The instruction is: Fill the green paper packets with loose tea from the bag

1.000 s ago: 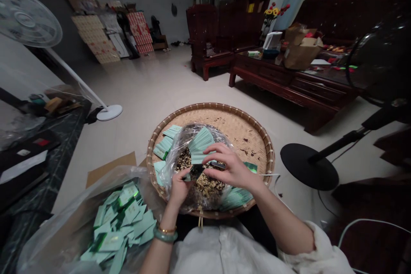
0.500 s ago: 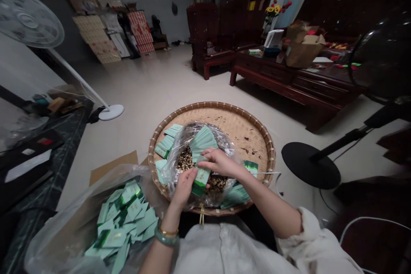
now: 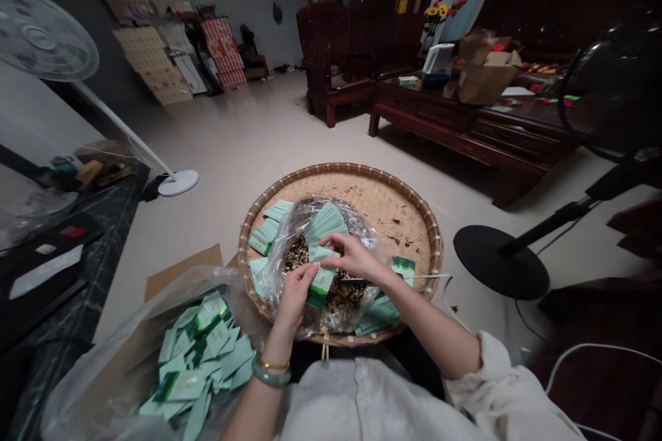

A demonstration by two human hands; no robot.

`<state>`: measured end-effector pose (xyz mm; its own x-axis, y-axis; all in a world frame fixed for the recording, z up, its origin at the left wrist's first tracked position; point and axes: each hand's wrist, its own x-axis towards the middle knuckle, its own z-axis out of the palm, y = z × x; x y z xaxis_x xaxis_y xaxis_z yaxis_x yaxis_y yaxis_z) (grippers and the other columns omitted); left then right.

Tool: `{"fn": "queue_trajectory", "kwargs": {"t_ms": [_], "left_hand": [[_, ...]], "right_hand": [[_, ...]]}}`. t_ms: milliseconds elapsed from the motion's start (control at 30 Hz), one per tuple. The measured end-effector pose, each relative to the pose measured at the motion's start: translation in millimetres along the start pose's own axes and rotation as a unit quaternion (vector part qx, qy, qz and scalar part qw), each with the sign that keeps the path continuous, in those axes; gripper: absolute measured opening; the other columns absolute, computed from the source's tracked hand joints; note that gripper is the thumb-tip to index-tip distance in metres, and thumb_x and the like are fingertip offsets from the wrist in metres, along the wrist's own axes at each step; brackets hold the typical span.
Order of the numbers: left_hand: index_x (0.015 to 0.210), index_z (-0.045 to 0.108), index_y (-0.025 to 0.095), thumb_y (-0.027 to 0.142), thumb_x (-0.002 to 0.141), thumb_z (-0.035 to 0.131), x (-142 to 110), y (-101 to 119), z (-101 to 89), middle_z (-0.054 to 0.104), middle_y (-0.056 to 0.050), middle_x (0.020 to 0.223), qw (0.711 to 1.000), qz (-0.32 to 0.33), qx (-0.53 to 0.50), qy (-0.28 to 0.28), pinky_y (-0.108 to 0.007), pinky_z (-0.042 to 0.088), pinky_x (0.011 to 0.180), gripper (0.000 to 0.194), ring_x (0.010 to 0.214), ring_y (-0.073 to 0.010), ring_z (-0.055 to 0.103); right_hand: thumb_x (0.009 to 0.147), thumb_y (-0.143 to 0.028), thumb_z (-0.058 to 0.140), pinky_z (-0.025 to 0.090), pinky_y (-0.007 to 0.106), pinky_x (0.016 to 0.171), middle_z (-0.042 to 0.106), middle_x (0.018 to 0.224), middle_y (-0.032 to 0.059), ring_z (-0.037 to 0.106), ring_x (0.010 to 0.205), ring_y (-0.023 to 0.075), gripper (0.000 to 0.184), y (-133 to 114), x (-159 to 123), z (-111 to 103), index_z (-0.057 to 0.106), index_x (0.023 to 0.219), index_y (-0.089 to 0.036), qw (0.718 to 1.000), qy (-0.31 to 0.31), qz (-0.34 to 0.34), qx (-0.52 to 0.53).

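A small flat green packet [image 3: 323,284] is between my hands, tilted over a clear plastic bag [image 3: 368,226] of dark and pale dried bits [image 3: 297,255], perhaps tea leaves. My left hand [image 3: 296,295] pinches the packet's left edge between thumb and fingers. The thumb and fingertips of my right hand [image 3: 356,256] close on its upper end. Just beyond, a fanned stack of green packets [image 3: 327,222] lies on the bag. A dark slim tool [image 3: 352,281] shows partly below my right hand. All this sits in a round woven bamboo tray [image 3: 362,182].
More packet piles lie at the tray's left [image 3: 265,236] and right [image 3: 380,313]. At lower left, a large clear bag [image 3: 98,372] holds many loose packets [image 3: 207,351]. A white fan [image 3: 178,182] and a black fan [image 3: 500,263] flank the tray. A wooden table [image 3: 439,117] stands beyond.
The fingers of my left hand have drawn back from behind the packet to its left edge. My right hand has shifted slightly up and left. The view has moved a little.
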<state>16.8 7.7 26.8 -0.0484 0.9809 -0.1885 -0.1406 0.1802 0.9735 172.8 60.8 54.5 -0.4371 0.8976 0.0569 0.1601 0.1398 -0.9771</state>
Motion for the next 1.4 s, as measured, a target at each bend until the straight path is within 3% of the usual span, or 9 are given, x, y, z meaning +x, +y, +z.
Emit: {"fn": "queue_trajectory", "kwargs": {"t_ms": [233,400,567,733,833,967,1100,1233,1400], "left_hand": [[0.094,0.068,0.014,0.037,0.062,0.075,0.8,-9.5,-2.8,0.071,-0.004,0.076,0.998,0.018,0.007,0.056,-0.026,0.048,0.068,0.04,0.07,-0.0155,0.063],[0.076,0.068,0.015,0.032,0.062,0.074,-1.6,-4.8,-4.0,0.071,-0.004,0.075,0.993,0.076,0.07,0.064,-0.028,0.05,0.07,0.023,0.072,-0.017,0.064],[0.074,0.073,0.015,0.031,0.062,0.073,-4.4,-5.4,-3.1,0.073,-0.006,0.075,0.994,0.06,0.082,0.041,-0.03,0.05,0.072,0.02,0.072,-0.0186,0.065],[0.065,0.071,0.014,0.03,0.056,0.077,-3.7,-10.7,-6.1,0.07,-0.004,0.066,0.997,0.022,0.065,0.044,-0.027,0.048,0.065,0.019,0.062,-0.0157,0.061],[0.064,0.068,0.014,0.031,0.055,0.078,-2.7,-12.7,-7.2,0.067,-0.002,0.062,0.998,0.005,0.03,0.055,-0.025,0.046,0.06,0.022,0.059,-0.0132,0.059],[0.08,0.069,0.014,0.03,0.055,0.079,-1.6,-13.9,-6.3,0.066,0.001,0.068,0.994,0.017,-0.036,0.102,-0.022,0.045,0.062,0.032,0.063,-0.0107,0.058],[0.104,0.068,0.014,0.032,0.06,0.078,-0.2,-13.7,-6.9,0.066,0.0,0.072,0.996,0.002,-0.065,0.065,-0.021,0.045,0.061,0.049,0.064,-0.0103,0.058],[0.083,0.073,0.011,0.034,0.059,0.08,1.7,-14.4,-7.7,0.069,-0.004,0.07,0.999,-0.029,-0.04,0.006,-0.024,0.047,0.063,0.034,0.065,-0.014,0.06],[0.07,0.07,0.012,0.035,0.056,0.081,3.0,-22.7,-2.4,0.067,0.0,0.061,0.994,-0.027,-0.079,0.071,-0.022,0.047,0.057,0.029,0.055,-0.0109,0.057]], "right_hand": [[0.062,-0.022,0.074,0.036,0.019,0.053,0.049,0.068,-0.005,0.045,0.058,0.0079,0.036,18.0,0.2,2.5,0.064,0.096,-0.014,0.998,0.003,0.039,0.044],[0.068,-0.025,0.072,0.04,0.022,0.06,0.057,0.072,-0.0024,0.05,0.063,0.0102,0.041,13.7,-3.0,1.6,0.065,0.107,-0.016,1.0,0.002,0.004,0.02],[0.073,-0.032,0.068,0.042,0.024,0.067,0.067,0.074,0.0007,0.057,0.071,0.0139,0.018,7.2,-6.5,-1.3,0.071,0.079,-0.015,0.998,-0.054,-0.02,-0.015],[0.066,-0.033,0.073,0.04,0.022,0.055,0.064,0.062,0.001,0.054,0.059,0.0121,0.02,15.0,-3.5,-3.0,0.069,0.067,-0.013,0.999,-0.007,0.028,-0.021],[0.068,-0.039,0.072,0.038,0.021,0.054,0.062,0.064,0.0009,0.052,0.059,0.0112,0.027,19.2,-2.1,-0.8,0.068,0.072,-0.013,0.999,0.033,0.027,-0.01],[0.065,-0.043,0.073,0.037,0.02,0.051,0.059,0.066,-0.0017,0.048,0.057,0.0097,0.039,24.9,-4.7,7.0,0.067,0.09,-0.014,0.998,0.042,0.041,0.004],[0.061,-0.043,0.075,0.029,0.02,0.044,0.051,0.051,-0.0046,0.041,0.047,0.0079,0.032,30.6,-7.4,11.7,0.065,0.068,-0.013,0.994,0.016,0.098,0.035],[0.059,-0.04,0.076,0.026,0.02,0.043,0.048,0.047,-0.0061,0.039,0.045,0.0068,0.03,31.2,-8.0,10.4,0.063,0.065,-0.013,0.995,0.011,0.088,0.044],[0.059,-0.041,0.075,0.029,0.019,0.043,0.051,0.048,-0.0052,0.041,0.043,0.0063,0.032,31.6,-8.5,11.3,0.059,0.061,-0.014,0.99,0.031,0.105,0.083]]}}
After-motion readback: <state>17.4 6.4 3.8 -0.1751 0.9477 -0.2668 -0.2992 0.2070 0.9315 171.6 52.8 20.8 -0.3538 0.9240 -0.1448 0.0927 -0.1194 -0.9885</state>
